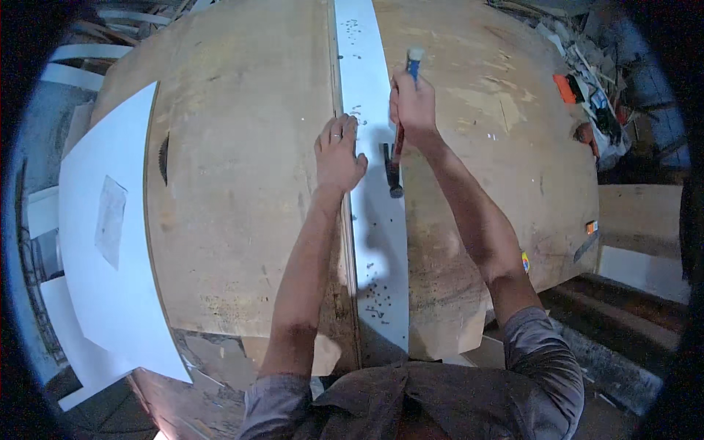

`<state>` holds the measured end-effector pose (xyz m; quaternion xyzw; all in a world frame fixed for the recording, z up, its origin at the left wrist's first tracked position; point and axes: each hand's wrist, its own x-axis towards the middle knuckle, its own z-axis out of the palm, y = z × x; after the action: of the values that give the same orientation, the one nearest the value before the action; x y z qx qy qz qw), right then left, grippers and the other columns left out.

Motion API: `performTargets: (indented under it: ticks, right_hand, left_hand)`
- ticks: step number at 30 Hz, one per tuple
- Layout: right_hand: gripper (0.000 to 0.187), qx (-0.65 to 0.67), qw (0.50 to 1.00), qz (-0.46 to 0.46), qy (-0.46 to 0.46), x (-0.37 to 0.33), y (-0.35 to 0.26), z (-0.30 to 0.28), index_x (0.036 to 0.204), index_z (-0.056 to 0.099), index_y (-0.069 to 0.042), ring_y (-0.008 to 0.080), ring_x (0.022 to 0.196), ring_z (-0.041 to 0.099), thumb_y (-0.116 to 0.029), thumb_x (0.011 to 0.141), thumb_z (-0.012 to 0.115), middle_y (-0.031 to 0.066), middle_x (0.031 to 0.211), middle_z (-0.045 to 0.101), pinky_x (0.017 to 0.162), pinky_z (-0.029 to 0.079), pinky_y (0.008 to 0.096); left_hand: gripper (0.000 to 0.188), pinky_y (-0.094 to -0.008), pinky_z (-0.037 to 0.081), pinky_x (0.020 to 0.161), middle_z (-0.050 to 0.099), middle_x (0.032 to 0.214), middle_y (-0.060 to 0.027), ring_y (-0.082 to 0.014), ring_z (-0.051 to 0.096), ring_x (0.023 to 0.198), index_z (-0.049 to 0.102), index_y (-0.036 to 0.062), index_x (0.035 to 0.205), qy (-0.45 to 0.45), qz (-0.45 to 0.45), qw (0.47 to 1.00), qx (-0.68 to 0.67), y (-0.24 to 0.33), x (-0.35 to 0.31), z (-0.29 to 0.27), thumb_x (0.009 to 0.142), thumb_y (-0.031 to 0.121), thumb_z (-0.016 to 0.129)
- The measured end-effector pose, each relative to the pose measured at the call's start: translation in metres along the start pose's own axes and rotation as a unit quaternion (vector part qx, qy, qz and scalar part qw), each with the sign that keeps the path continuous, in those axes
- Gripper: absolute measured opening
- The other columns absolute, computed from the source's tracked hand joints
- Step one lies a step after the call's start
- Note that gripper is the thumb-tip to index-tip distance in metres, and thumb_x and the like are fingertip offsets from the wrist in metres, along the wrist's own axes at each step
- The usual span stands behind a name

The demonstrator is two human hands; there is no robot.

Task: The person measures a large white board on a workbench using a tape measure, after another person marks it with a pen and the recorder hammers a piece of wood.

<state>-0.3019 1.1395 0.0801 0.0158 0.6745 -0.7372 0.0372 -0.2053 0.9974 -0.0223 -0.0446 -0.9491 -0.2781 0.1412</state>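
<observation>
A long white board point(379, 220) runs lengthwise down the middle of the wooden table, with a narrow wooden edge along its left side. My left hand point(339, 158), a ring on one finger, lies with fingers extended over that left edge. My right hand point(414, 110) is closed round the handle of a hammer point(394, 180), whose dark head hangs over the board's right part. Whether the head touches the board I cannot tell. Small dark nails point(378, 297) lie scattered on the near part of the board. More small nails point(353, 33) lie at its far end and by my left fingertips.
The large wooden table point(242, 220) spreads to both sides. A toothed saw blade point(163, 158) sticks up through it at the left, beside a big white panel point(110, 235). An orange object point(565, 88) and scraps line the far right edge. A small orange-white box point(591, 227) sits nearer.
</observation>
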Motion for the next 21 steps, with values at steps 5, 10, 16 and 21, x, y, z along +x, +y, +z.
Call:
performTargets:
  ticks: [5, 10, 16, 21]
  right_hand:
    - [0.031, 0.055, 0.997, 0.044, -0.029, 0.055, 0.02, 0.029, 0.083, 0.052, -0.009, 0.0078, 0.04, 0.036, -0.035, 0.099, 0.056, -0.0056, 0.053, 0.037, 0.038, 0.029, 0.0273]
    - [0.031, 0.022, 0.999, -0.025, 0.041, 0.086, 0.023, 0.049, 0.08, 0.051, -0.009, 0.0075, 0.041, 0.035, -0.033, 0.099, 0.057, -0.0058, 0.054, 0.038, 0.039, 0.028, 0.0271]
    - [0.024, 0.0, 0.979, -0.201, 0.021, 0.028, 0.043, 0.034, 0.077, 0.048, -0.012, 0.0076, 0.043, 0.038, -0.02, 0.097, 0.059, -0.0039, 0.056, 0.041, 0.04, 0.03, 0.0271]
    - [0.025, 0.245, 0.953, -0.171, -0.045, -0.046, 0.044, 0.001, 0.076, 0.044, -0.013, 0.0104, 0.045, 0.035, -0.014, 0.095, 0.06, -0.003, 0.056, 0.037, 0.042, 0.031, 0.0287]
  left_hand:
    - [0.084, -0.0495, 0.029, 0.117, 0.046, 0.148, -0.0116, -0.0322, 0.038, 0.142, 0.043, 0.0065, 0.148, -0.009, -0.02, 0.997, -0.077, -0.005, 0.01, 0.01, 0.07, 0.007, 0.073]
    - [0.085, -0.0511, 0.029, 0.116, 0.047, 0.147, -0.0125, -0.0322, 0.039, 0.141, 0.041, 0.006, 0.149, 0.0, -0.019, 0.998, -0.067, -0.006, 0.012, 0.007, 0.071, 0.008, 0.073]
    - [0.085, -0.0557, 0.03, 0.114, 0.052, 0.142, -0.0143, -0.0348, 0.044, 0.137, 0.039, 0.0076, 0.15, 0.021, -0.05, 0.998, -0.044, -0.004, 0.011, 0.011, 0.073, 0.014, 0.076]
    - [0.081, -0.061, 0.024, 0.117, 0.054, 0.142, -0.0113, -0.033, 0.042, 0.14, 0.04, 0.012, 0.15, 0.009, -0.009, 0.999, 0.035, 0.001, 0.011, 0.011, 0.079, 0.025, 0.076]
